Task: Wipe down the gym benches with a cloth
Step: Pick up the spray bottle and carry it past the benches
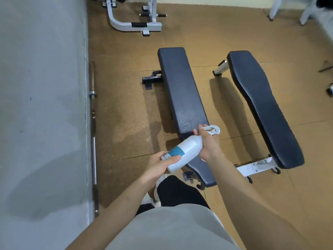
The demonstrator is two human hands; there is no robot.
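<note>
Two dark padded benches stand on the brown floor: the left bench (180,87) straight ahead and the right bench (259,105) beside it. Fine spray droplets speckle the near end of the left bench's long pad. I hold a white spray bottle (183,150) with a teal label, tilted over that bench's near end. My left hand (162,165) grips the bottle's base. My right hand (209,143) is wrapped around its neck at the white trigger head (213,129). No cloth is in view.
A grey wall (41,105) runs along the left, with a steel barbell (93,141) lying at its foot. A white machine frame (133,20) stands at the back, white chair legs (288,11) at the back right. My dark trouser leg and white shoe are below the bottle.
</note>
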